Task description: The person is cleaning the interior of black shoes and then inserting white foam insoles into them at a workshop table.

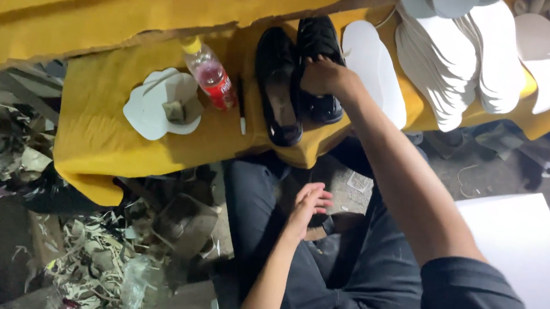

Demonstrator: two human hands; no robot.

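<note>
My right hand (325, 78) reaches out over the yellow work surface (102, 116) and grips the right one of two black shoes (321, 52) by its opening. The other black shoe (277, 85) lies just to its left, sole side down, untouched. My left hand (307, 207) hovers low over my lap in dark trousers, fingers spread and holding nothing.
A small plastic bottle (210, 72) with a yellow cap and red label lies left of the shoes, beside white insole cutouts (160, 101). Stacks of white insoles (458, 64) fill the right of the surface. Paper scraps (99, 265) litter the floor at the left. A white sheet (525, 256) lies at the right.
</note>
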